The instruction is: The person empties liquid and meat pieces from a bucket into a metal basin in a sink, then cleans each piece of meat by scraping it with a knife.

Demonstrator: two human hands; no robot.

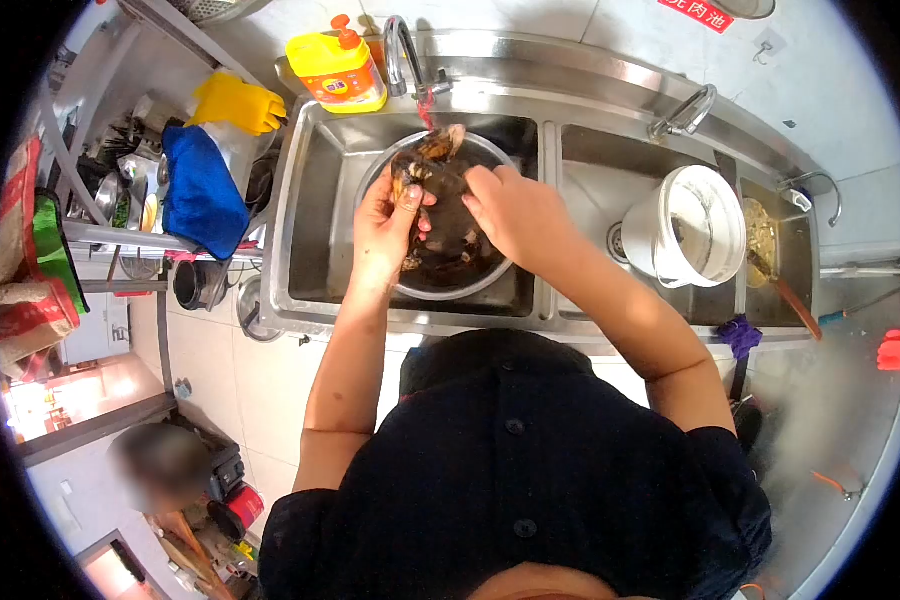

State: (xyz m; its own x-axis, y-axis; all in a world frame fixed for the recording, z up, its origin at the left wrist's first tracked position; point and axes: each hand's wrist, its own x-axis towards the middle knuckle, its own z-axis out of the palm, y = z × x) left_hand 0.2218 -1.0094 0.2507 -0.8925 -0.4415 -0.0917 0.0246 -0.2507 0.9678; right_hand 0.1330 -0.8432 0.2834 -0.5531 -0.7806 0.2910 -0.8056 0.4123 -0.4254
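My left hand (388,225) is closed round a dark, scorched-looking piece of meat (425,160) with yellowish patches and a pale end, holding it up over a round metal basin (450,293). My right hand (518,215) is beside it at the right, fingers pinched together near the meat's edge. What that pinch holds, if anything, is hidden. Dark liquid and more dark pieces (458,262) show in the basin, which stands in the left sink compartment (315,210). Behind the meat is a curved faucet (398,60) with something red hanging at its spout.
A yellow bottle with an orange pump (338,75) stands at the sink's back left. The middle compartment has a white bucket (660,240). Farther right, a wooden handle (798,308) sticks over the edge. Left are a shelf with a blue cloth (202,195) and yellow gloves (235,103). Another person (165,465) is at lower left.
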